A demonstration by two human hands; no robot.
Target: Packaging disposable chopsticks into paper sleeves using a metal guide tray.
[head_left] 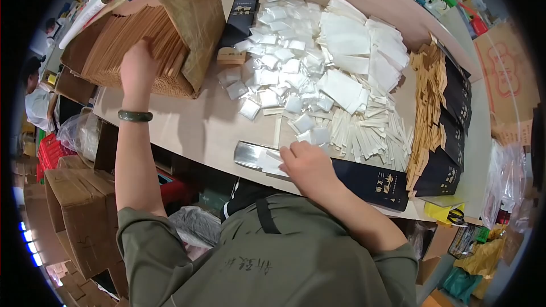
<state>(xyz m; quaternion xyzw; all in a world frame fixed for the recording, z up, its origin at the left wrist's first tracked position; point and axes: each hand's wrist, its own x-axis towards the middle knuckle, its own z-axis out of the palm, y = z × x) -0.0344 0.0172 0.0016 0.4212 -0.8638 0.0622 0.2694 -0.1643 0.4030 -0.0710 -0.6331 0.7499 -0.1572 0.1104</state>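
Ref pt = the packet pile: sm. white pkts in clear wrap, heaped mid tabletop. My L hand is L of the pile, at the open carton, reaching onto the tightly packed brown sheets; fingertips hidden there, so can't tell if those fingers are apart, together or clamped. Dark green bangle on that wrist.

My R hand is at the near side of the pile, fingers bent & close together over a white slip; tips partly hidden, so can't tell if they're pinching it. Slip lies on a silvery piece, near L of the pile. A dark blue flat pack runs out from under my R hand & forearm, near R of the pile.

Other stuff, same ref: white sheets overlapping, just R; thin white strips loosely fanned, near R; row of brown pieces w/ overlapping dark blue panels, far R. Dark box at far L, sm. brown box just L. Scissors w/ a yellow holder, well apart, near R.
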